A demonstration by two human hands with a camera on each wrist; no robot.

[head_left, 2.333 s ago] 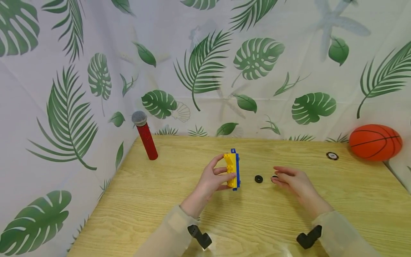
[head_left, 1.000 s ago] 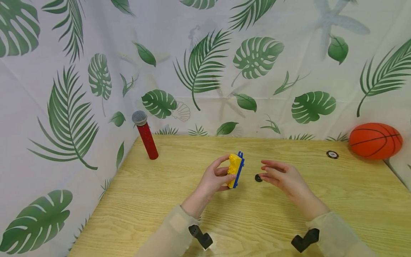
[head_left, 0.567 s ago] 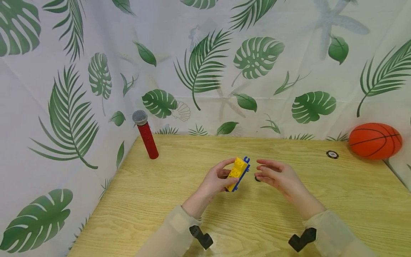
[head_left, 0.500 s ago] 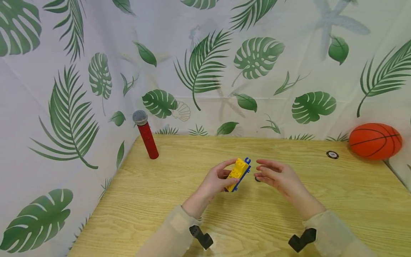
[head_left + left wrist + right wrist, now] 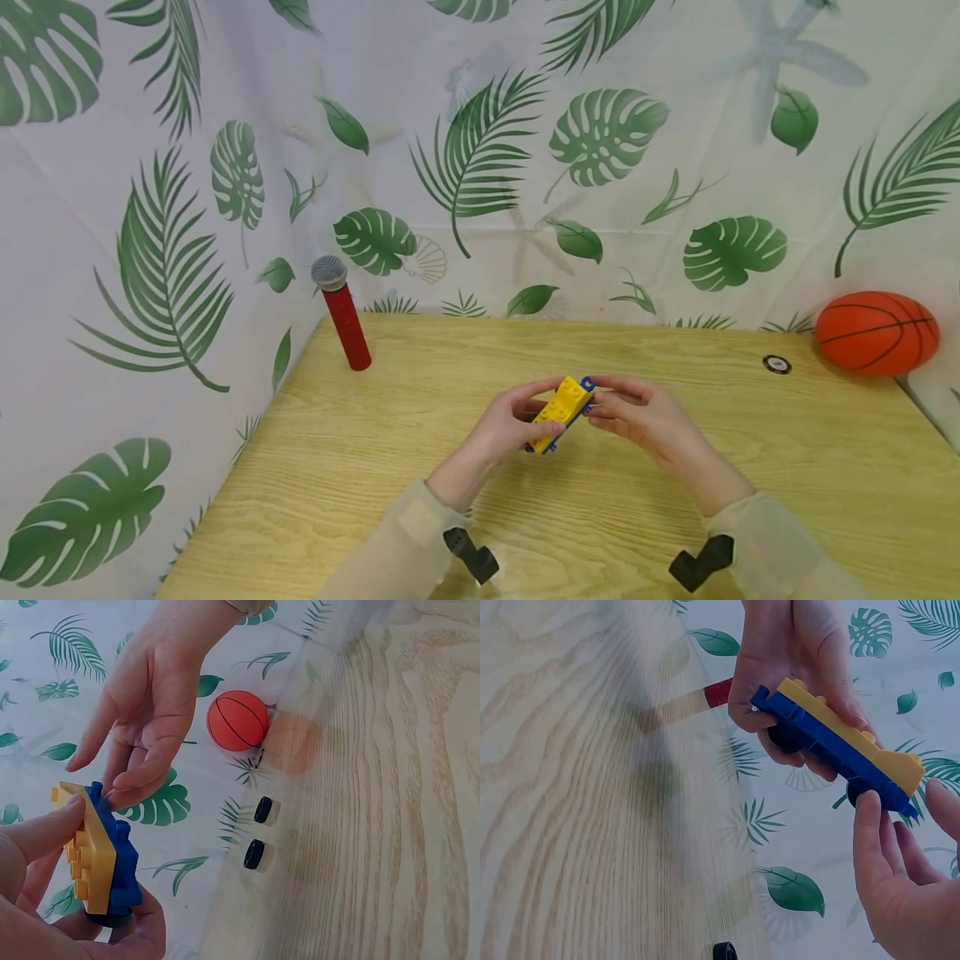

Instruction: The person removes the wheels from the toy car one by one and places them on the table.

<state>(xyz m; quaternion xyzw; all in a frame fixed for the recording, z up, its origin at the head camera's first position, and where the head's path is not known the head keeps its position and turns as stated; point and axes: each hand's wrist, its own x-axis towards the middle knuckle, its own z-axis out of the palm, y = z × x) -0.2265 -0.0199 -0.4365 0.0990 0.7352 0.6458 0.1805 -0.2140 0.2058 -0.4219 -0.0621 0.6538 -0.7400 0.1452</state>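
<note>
In the head view my left hand (image 5: 510, 427) grips a toy car (image 5: 561, 414), its thumb on the yellow block. The yellow studded block sits on a blue base with a hook at the end, tilted up to the right. Black wheels (image 5: 782, 739) show under the base in the right wrist view. My right hand (image 5: 651, 421) has its fingers loosely bent at the car's far end; one fingertip touches the wheel there, the thumb apart. Two loose black wheels (image 5: 253, 853) stand on the table in the left wrist view; in the head view they are hidden.
A red microphone (image 5: 347, 325) stands at the table's back left. At the back right lie an orange-red basketball (image 5: 876, 333) and a black-and-white round chip (image 5: 777, 364). Leaf-printed cloth (image 5: 480, 275) rises behind the wooden table (image 5: 420, 400).
My left hand has turned the car from upright to a slant and shifted it right. My right hand has moved left, over the loose wheels, and now meets the car's end.
</note>
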